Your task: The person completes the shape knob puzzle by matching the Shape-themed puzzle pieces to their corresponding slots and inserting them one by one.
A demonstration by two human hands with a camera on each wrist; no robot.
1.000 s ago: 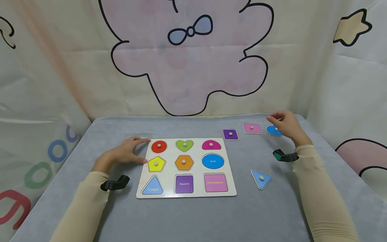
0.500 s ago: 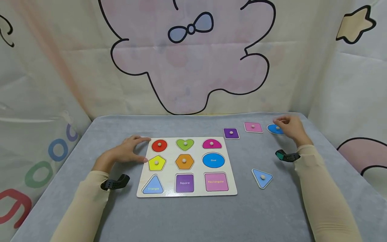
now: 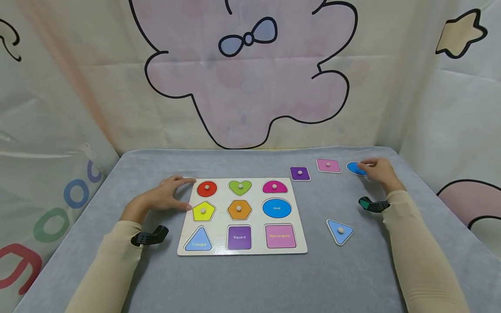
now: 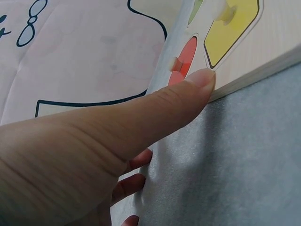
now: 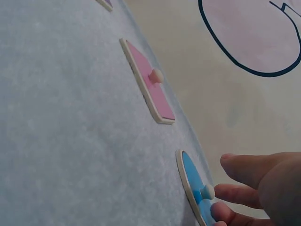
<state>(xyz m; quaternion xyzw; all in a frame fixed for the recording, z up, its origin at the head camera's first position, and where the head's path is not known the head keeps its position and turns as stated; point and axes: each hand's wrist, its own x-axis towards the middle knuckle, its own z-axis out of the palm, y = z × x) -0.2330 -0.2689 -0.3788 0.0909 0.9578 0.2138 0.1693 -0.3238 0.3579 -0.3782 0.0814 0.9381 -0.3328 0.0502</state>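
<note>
A white shape puzzle board [image 3: 219, 237] lies on the cloth. My left hand [image 3: 164, 195] touches its left edge, thumb tip beside the yellow pentagon [image 4: 233, 33] in the left wrist view. At the back right, my right hand [image 3: 379, 171] is over a blue oval puzzle piece [image 3: 352, 168] lying on the cloth. Seen from the right wrist, the fingertips are right at the oval's knob [image 5: 207, 191], while the thumb [image 5: 240, 167] stands apart from it. Red circle, green heart, magenta half circle, pentagon and orange hexagon pieces sit in the board. The oval, triangle, square and rectangle places show printed labels.
Left of the oval piece lie a pink rectangle piece [image 3: 328, 166] and a purple square piece [image 3: 299, 173]. A blue triangle piece [image 3: 340, 231] lies right of the board. Behind the grey-blue table cloth [image 3: 250, 282] hangs a printed curtain [image 3: 98, 108].
My right hand has lowered toward me and slightly right, bringing its fingers from above the oval piece down to its knob. The left hand stays at the board's edge.
</note>
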